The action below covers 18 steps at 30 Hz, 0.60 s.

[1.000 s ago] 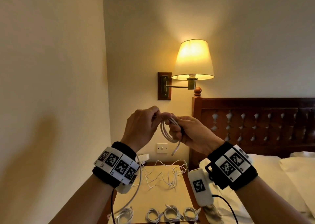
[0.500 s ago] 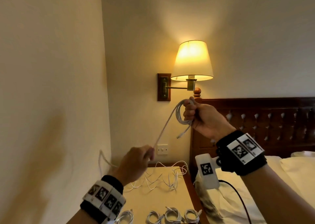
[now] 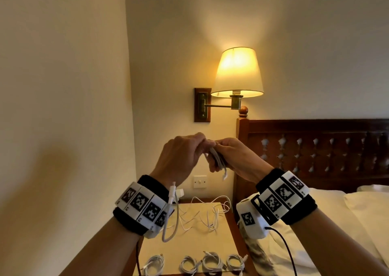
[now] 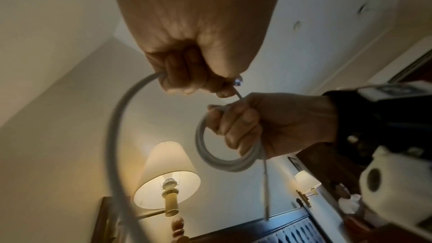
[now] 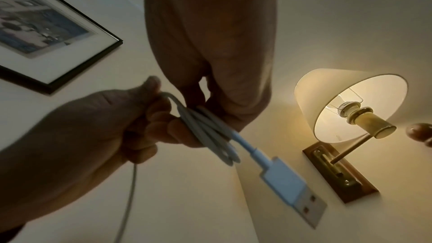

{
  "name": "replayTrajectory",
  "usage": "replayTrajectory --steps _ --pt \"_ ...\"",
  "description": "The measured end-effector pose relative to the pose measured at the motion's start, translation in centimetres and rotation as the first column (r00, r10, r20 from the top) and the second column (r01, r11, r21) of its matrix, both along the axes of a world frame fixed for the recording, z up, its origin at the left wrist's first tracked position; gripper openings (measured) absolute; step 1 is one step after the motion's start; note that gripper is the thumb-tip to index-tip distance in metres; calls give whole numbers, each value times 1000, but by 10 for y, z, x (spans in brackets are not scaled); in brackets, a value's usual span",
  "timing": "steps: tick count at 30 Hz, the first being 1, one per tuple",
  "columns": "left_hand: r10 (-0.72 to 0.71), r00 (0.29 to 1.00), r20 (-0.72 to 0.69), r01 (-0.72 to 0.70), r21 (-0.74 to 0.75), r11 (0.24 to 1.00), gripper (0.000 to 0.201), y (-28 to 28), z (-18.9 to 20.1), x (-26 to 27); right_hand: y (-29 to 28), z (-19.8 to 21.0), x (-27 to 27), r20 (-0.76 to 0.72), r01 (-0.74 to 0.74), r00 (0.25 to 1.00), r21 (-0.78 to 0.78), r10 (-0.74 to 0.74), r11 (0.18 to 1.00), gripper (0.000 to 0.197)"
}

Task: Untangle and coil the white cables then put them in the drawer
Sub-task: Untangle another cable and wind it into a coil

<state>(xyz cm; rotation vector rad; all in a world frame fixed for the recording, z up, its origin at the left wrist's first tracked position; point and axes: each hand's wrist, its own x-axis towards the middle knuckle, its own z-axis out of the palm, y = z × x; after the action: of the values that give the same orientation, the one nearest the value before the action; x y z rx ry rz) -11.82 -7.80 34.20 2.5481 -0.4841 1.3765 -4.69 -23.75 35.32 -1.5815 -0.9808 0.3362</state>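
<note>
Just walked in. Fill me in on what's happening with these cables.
A person is winding a white cable into a coil above the nightstand. The right hand holds the loops; the left hand feeds the free length. Four coiled cables sit at the front edge, and a tangle waits behind.
</note>
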Motion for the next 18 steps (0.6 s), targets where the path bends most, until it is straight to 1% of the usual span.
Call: replayTrajectory --steps 1,3,5,7,9,11,13,15,16,17,18 --pt "-5 1000 -20 3 -70 998 42 2 1 3 0 0 -1 -42 -16 999 1 16 1000 36" --pt "-57 997 -50 45 -213 976 46 5 1 9 3 -1 0 -123 -23 992 32 27 999 35" --pt "-107 991 -74 83 -279 957 52 8 -2 15 6 -2 2 -172 -34 984 70 46 997 35" --pt "-132 983 -126 84 -330 940 59 10 -6 18 7 -2 3 -214 -49 974 98 70 994 37" --pt "-198 960 -197 94 -441 893 58 9 -8 18 8 -1 3 -261 -37 963 121 67 992 40" --pt "-307 915 -262 100 -590 801 46 5 -6 16 9 2 3 -298 -3 953 138 44 990 41" --pt "-446 847 -290 88 -751 655 42 2 -5 15 11 5 3 -317 41 948 150 9 988 40" --pt "-576 772 -270 71 -863 500 40 -1 -3 12 15 9 4 -324 88 945 146 -36 985 40" --pt "-613 747 -257 64 -890 452 40 -2 -2 11 17 9 4 -325 113 944 139 -63 984 40" --pt "-627 737 -253 62 -899 435 40 -4 -1 10 19 10 4 -326 139 941 130 -90 982 41" --pt "-626 737 -255 60 -898 436 40 -5 -1 10 20 10 4 -327 162 938 121 -114 979 41"
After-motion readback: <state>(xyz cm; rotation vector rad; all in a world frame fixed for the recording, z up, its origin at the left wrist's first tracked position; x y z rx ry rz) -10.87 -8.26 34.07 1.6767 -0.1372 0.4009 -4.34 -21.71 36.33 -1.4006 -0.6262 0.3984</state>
